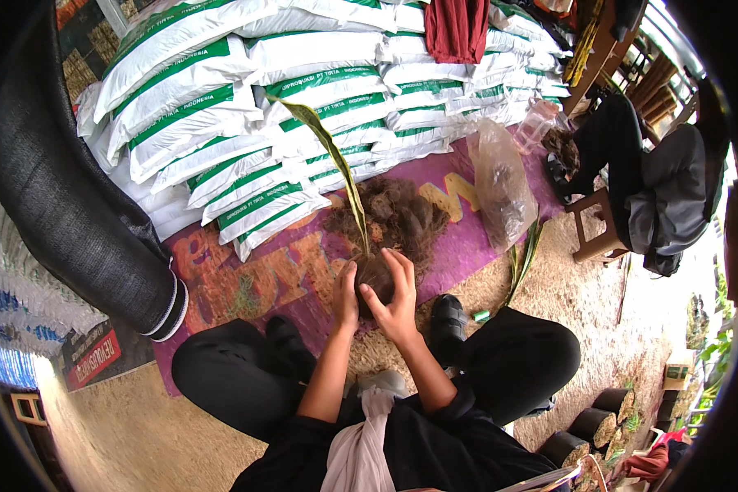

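Between my two hands sits a dark brown fibrous root ball of a plant. A long, narrow, yellow-green leaf rises from it, tilted up to the left. My left hand presses against the left side and my right hand curves round the right side, thumb toward me. Just beyond lies a loose heap of brown fibre on a purple painted sheet. The underside of the root ball is hidden by my hands.
White-and-green sacks are stacked at the back. A clear plastic bag and another leafy plant are to the right. A person in dark trousers sits far right. A black mesh roll stands left; dark plant pots lie lower right.
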`<state>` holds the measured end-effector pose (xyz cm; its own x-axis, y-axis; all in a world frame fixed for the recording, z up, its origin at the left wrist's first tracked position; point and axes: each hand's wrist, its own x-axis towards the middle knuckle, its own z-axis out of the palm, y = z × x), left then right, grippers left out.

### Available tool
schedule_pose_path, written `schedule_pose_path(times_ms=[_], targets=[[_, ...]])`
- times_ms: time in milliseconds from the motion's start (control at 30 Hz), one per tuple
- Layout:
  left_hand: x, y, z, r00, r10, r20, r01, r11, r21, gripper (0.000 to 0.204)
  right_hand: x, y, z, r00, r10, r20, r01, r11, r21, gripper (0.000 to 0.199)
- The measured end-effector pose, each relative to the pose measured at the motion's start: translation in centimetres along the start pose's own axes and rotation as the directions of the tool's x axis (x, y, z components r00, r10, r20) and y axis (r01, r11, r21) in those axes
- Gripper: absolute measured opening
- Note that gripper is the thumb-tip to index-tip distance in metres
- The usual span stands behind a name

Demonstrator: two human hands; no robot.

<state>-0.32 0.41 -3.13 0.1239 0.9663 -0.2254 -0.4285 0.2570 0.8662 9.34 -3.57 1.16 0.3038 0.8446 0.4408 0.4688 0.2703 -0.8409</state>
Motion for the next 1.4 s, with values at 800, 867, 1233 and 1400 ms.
schedule_pose_path(times_ms=[800,867,1233,1400], targets=[[-0.3,-0.2,-1.3,0.973,-0.189,0.132,0.222,0.922,-0.316,0.038,0.2,-0.8,-0.7,0.993,-0.035,0.11,0.029,0.998,0.054,0.063],[-0.8,1.1,-0.4,0.98,-0.156,0.121,0.18,0.958,-0.223,0.038,0.7,-1.4,-1.5,0.991,-0.052,0.121,0.049,0.998,0.03,0.065],[-0.9,-0.2,-0.8,0.963,-0.155,0.219,0.212,0.94,-0.267,0.041,0.3,-1.0,-0.9,0.98,-0.175,0.093,0.178,0.984,-0.023,0.05],[-0.4,-0.6,-1.5,0.972,-0.163,0.171,0.199,0.955,-0.218,0.042,0.4,-0.7,-1.1,0.979,-0.148,0.137,0.151,0.988,-0.011,0.054]])
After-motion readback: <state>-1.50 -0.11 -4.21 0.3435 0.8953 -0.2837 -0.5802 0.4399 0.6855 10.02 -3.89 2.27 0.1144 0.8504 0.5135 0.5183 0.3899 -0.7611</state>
